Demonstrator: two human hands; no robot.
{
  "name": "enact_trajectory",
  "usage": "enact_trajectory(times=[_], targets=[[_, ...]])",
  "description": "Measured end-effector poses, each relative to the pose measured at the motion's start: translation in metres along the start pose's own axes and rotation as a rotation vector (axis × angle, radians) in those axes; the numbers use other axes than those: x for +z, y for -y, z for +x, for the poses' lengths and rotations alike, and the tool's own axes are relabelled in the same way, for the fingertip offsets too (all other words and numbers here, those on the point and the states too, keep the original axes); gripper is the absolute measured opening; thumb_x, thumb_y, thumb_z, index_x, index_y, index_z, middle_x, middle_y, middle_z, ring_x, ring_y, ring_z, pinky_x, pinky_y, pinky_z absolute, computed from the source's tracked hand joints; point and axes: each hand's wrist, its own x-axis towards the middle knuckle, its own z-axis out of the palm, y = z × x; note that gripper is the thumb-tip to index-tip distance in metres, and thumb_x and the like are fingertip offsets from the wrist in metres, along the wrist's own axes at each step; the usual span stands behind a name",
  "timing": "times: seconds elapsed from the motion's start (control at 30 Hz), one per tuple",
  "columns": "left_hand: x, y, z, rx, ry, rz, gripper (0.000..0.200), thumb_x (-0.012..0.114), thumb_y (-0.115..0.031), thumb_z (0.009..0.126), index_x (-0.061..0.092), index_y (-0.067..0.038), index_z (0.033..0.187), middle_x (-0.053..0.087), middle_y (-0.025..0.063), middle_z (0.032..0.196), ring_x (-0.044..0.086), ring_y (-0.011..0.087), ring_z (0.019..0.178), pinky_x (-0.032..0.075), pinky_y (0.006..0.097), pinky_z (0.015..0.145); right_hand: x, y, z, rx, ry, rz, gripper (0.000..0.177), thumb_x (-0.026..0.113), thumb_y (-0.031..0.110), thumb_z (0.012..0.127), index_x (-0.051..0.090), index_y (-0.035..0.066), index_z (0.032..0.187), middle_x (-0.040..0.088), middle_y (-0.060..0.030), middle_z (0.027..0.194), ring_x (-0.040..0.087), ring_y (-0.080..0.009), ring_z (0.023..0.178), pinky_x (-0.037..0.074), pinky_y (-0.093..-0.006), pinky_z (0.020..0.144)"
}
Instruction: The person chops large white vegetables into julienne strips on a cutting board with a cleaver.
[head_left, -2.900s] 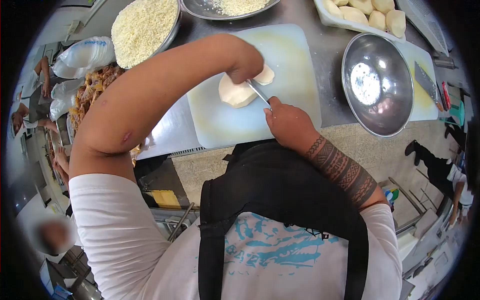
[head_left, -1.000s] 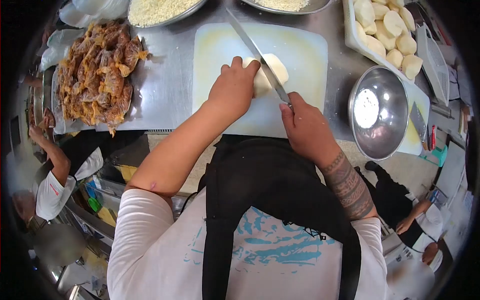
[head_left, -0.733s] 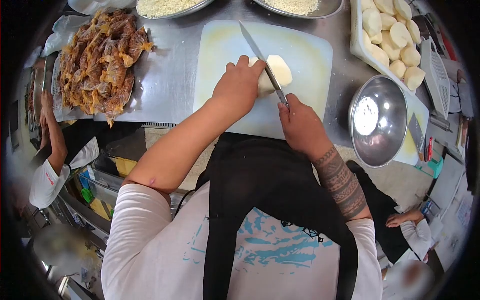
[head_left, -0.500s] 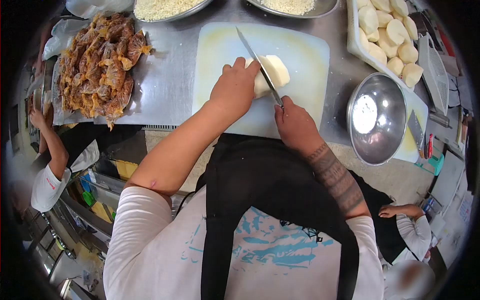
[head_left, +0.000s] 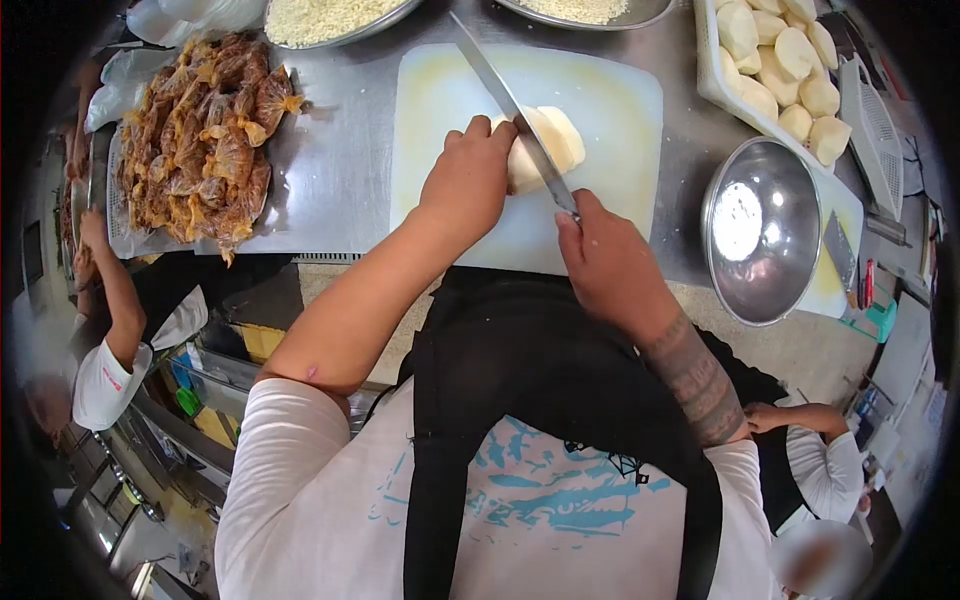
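On the white cutting board (head_left: 440,100), my left hand (head_left: 470,175) grips a large peeled potato (head_left: 560,140) from the left, its fingers curled over the top. My right hand (head_left: 615,250) is closed round the handle of a knife (head_left: 500,95). The long blade slants up and left across the potato, right beside my left fingertips. On the blade's right side the potato's end shows cut slices standing close together. My fingers hide the knife handle.
A steel bowl (head_left: 760,235) stands right of the board, near a crate (head_left: 708,60) of peeled potatoes and a second knife (head_left: 838,250). Bagged brown food (head_left: 200,150) is piled at left. Two pans (head_left: 385,25) of chopped white bits sit behind. Other people work on both sides.
The knife has drawn back, its blade now further up and over the potato, while my right hand shifted down and right. My left hand stays on the potato.
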Motion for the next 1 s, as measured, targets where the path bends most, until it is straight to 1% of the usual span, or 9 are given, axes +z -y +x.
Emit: enact_trajectory(times=[0.17,0.23,0.37,0.5,0.53,0.63,0.83,0.93,1.0], targets=[[-0.001,0.002,-0.001,0.006,0.014,0.022,0.056,0.086,-0.006,0.080,0.061,-0.003,0.130,0.063,0.0202,0.124,0.063,0.0452,0.111,0.057,0.0510,0.093,0.010,-0.005,-0.001,0.063,0.062,-0.020,0.028,0.051,0.027,0.110,0.056,0.000,0.109,0.070,-0.0269,0.081,0.070,-0.0488,0.081,0.053,-0.0602,0.075],[-0.001,0.003,-0.003,0.017,-0.004,0.016,0.055,0.083,-0.004,0.081,0.061,-0.002,0.131,0.063,0.0210,0.123,0.064,0.0446,0.110,0.058,0.0499,0.092,-0.014,0.019,-0.008,-0.014,-0.005,-0.009,0.027,0.051,0.027,0.110,0.056,0.000,0.109,0.070,-0.0277,0.083,0.069,-0.0492,0.081,0.053,-0.0606,0.075],[0.002,0.007,-0.003,0.040,-0.012,0.019,0.054,0.080,-0.002,0.082,0.061,-0.001,0.133,0.064,0.0216,0.123,0.064,0.0437,0.109,0.059,0.0493,0.091,0.018,-0.009,0.000,0.072,0.059,-0.027,0.027,0.052,0.027,0.109,0.056,0.000,0.108,0.070,-0.0278,0.083,0.069,-0.0495,0.081,0.054,-0.0602,0.075],[0.002,0.006,-0.006,0.034,-0.019,-0.002,0.053,0.080,-0.002,0.082,0.062,-0.001,0.132,0.064,0.0210,0.123,0.063,0.0436,0.110,0.058,0.0494,0.092,-0.005,0.013,-0.007,0.018,0.036,-0.002,0.028,0.052,0.027,0.109,0.056,-0.001,0.107,0.070,-0.0276,0.083,0.069,-0.0494,0.080,0.054,-0.0593,0.074],[0.002,0.005,-0.005,0.019,-0.030,-0.016,0.052,0.083,-0.004,0.081,0.063,-0.001,0.130,0.064,0.0204,0.124,0.063,0.0439,0.111,0.058,0.0499,0.093,-0.014,0.020,-0.008,-0.008,0.021,0.023,0.028,0.052,0.027,0.109,0.056,-0.001,0.107,0.070,-0.0275,0.083,0.069,-0.0493,0.081,0.055,-0.0591,0.075],[0.003,0.005,-0.007,-0.002,-0.023,-0.031,0.053,0.086,-0.005,0.080,0.064,0.000,0.128,0.063,0.0198,0.125,0.063,0.0440,0.112,0.057,0.0503,0.094,0.025,-0.012,0.002,0.038,0.032,-0.062,0.028,0.052,0.028,0.109,0.056,-0.001,0.107,0.070,-0.0271,0.082,0.069,-0.0487,0.080,0.055,-0.0590,0.074],[0.003,0.006,-0.004,0.005,-0.032,-0.023,0.054,0.086,-0.005,0.079,0.064,0.001,0.127,0.063,0.0200,0.126,0.063,0.0432,0.113,0.055,0.0499,0.096,-0.014,0.026,-0.012,-0.002,-0.005,0.003,0.027,0.052,0.027,0.109,0.056,0.000,0.106,0.070,-0.0260,0.079,0.070,-0.0477,0.079,0.055,-0.0589,0.074],[0.007,0.008,-0.009,0.010,-0.044,-0.041,0.052,0.087,-0.006,0.079,0.064,0.001,0.126,0.064,0.0196,0.126,0.063,0.0433,0.114,0.055,0.0498,0.098,0.030,-0.011,0.002,0.050,0.024,-0.078,0.027,0.053,0.026,0.109,0.056,0.000,0.105,0.070,-0.0263,0.080,0.070,-0.0481,0.079,0.054,-0.0590,0.074],[0.005,0.010,-0.002,0.009,-0.074,-0.046,0.052,0.087,-0.006,0.079,0.065,0.001,0.125,0.064,0.0194,0.126,0.063,0.0435,0.114,0.054,0.0499,0.098,0.012,-0.005,0.004,0.006,0.014,-0.074,0.027,0.053,0.026,0.109,0.056,0.000,0.105,0.070,-0.0263,0.080,0.070,-0.0484,0.079,0.054,-0.0592,0.074]])
